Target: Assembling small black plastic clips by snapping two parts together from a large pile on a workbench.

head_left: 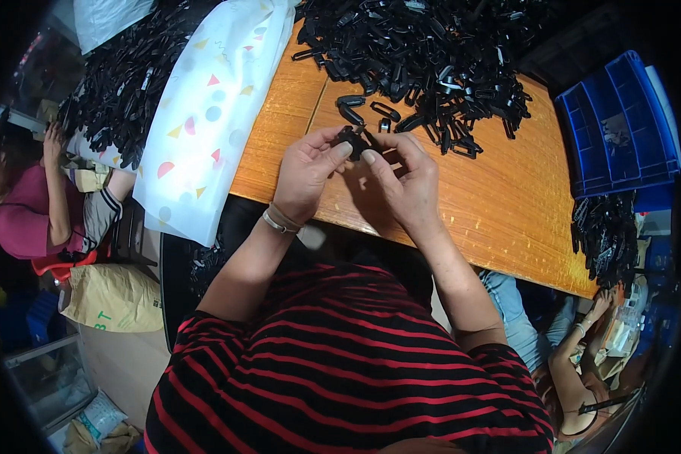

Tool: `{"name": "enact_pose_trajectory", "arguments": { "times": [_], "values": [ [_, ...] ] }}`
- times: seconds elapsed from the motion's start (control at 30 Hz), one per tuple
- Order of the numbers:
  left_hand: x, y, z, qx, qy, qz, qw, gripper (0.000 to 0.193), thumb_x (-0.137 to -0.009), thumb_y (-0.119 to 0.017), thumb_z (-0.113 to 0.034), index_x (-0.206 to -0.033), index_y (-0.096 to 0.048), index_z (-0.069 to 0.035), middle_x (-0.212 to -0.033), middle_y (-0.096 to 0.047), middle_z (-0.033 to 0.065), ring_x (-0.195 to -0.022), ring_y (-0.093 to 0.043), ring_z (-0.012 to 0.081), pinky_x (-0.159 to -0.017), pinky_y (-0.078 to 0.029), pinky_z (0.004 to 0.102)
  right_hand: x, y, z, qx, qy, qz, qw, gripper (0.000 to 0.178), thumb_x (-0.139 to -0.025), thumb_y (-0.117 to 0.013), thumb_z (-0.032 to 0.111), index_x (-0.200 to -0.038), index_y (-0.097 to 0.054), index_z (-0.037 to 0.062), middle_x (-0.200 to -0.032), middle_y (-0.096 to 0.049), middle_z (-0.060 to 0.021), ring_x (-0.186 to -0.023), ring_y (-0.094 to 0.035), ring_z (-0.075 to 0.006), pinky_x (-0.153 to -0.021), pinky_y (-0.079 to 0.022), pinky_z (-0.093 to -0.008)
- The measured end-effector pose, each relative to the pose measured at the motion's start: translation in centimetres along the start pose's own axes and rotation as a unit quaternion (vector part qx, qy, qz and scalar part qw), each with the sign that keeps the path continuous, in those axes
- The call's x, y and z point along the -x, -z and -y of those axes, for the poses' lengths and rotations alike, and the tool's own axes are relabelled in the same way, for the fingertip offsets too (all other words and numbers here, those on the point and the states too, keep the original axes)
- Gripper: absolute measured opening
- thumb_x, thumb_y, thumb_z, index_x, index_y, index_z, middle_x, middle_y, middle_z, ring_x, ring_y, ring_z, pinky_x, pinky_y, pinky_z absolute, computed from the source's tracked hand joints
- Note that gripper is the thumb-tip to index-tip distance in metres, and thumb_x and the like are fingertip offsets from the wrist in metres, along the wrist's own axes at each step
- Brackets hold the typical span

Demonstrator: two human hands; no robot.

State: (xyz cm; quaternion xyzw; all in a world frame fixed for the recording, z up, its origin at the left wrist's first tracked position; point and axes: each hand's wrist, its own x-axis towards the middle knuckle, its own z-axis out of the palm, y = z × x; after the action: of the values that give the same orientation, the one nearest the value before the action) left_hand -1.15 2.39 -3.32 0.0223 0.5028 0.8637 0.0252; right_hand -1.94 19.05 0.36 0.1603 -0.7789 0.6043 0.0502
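From the head view: a small black part (pixel 350 143), probably light, stiff and slightly slick, seems best taken by its edges between thumb and fingertips. The left hand (pixel 308 168) and right hand (pixel 411 178) both pinch it, above the wooden table (pixel 477 200). It looks dark and compact; fingers hide its full outline.

A heap of parts (pixel 424 57) lies across the far side of the worktop (pixel 499 216), a few loose parts (pixel 350 112) before it. To its left lies a sheet (pixel 197 121), then a second heap (pixel 121 83); a crate (pixel 620 125) stands right.
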Motion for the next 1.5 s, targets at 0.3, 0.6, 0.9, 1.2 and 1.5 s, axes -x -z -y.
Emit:
{"name": "enact_pose_trajectory", "arguments": {
  "times": [0.3,0.6,0.9,1.2,1.5],
  "values": [
    [0.4,-0.7,-0.3,-0.084,-0.045,-0.004,0.995,0.028,-0.093,-0.059,-0.004,-0.12,-0.061,0.002,-0.097,-0.065,0.0001,-0.076,-0.054,0.004,-0.069,-0.045,0.0181,-0.1,-0.3,-1.1,0.081,0.097,0.007,0.992,0.021,-0.082,-0.072,0.006,-0.101,-0.065,-0.0011,-0.083,-0.059,-0.0068,-0.071,-0.062,-0.0142,-0.059,-0.05,-0.0266],
    [2.2,-2.1,0.3,-0.123,-0.075,-0.011,0.989,0.023,-0.1,-0.048,-0.012,-0.116,-0.056,0.002,-0.101,-0.063,0.0054,-0.09,-0.059,0.01,-0.082,-0.047,0.0215,2.0,-2.1,-1.4,0.177,0.14,-0.067,0.972,0.043,-0.075,-0.077,0.01,-0.111,-0.056,0.0032,-0.101,-0.056,-0.0148,-0.081,-0.061,-0.0297,-0.064,-0.05,-0.0343],
    [4.4,-1.5,-3.1,-0.065,0.019,0.011,0.998,0.031,-0.103,-0.04,-0.03,-0.096,-0.053,-0.003,-0.08,-0.056,0.0032,-0.072,-0.055,0.0093,-0.068,-0.046,0.0217,2.5,-5.3,0.3,0.068,0.166,-0.015,0.984,0.049,-0.071,-0.074,0.005,-0.116,-0.056,0.0066,-0.098,-0.055,-0.0136,-0.084,-0.059,-0.0339,-0.068,-0.049,-0.0389],
    [15.1,9.6,-7.3,-0.713,0.159,-0.073,0.679,0.025,-0.088,-0.064,-0.023,-0.107,-0.065,-0.007,-0.089,-0.069,0.0114,-0.083,-0.066,0.0297,-0.071,-0.051,0.0341,0.0,-4.8,-2.3,0.174,0.15,0.16,0.96,0.029,-0.08,-0.074,0.021,-0.103,-0.067,0.0061,-0.095,-0.063,-0.0114,-0.078,-0.064,-0.0271,-0.07,-0.052,-0.037],
    [4.8,1.5,-6.3,-0.548,-0.101,0.007,0.83,0.011,-0.086,-0.061,-0.004,-0.096,-0.063,0.001,-0.083,-0.064,0.0138,-0.075,-0.065,0.0269,-0.068,-0.051,0.0339,-8.5,-3.3,-5.3,0.402,0.122,0.072,0.905,0.019,-0.08,-0.068,0.012,-0.096,-0.063,0.0024,-0.085,-0.063,-0.016,-0.08,-0.063,-0.037,-0.069,-0.051,-0.0445]
  ]
}}
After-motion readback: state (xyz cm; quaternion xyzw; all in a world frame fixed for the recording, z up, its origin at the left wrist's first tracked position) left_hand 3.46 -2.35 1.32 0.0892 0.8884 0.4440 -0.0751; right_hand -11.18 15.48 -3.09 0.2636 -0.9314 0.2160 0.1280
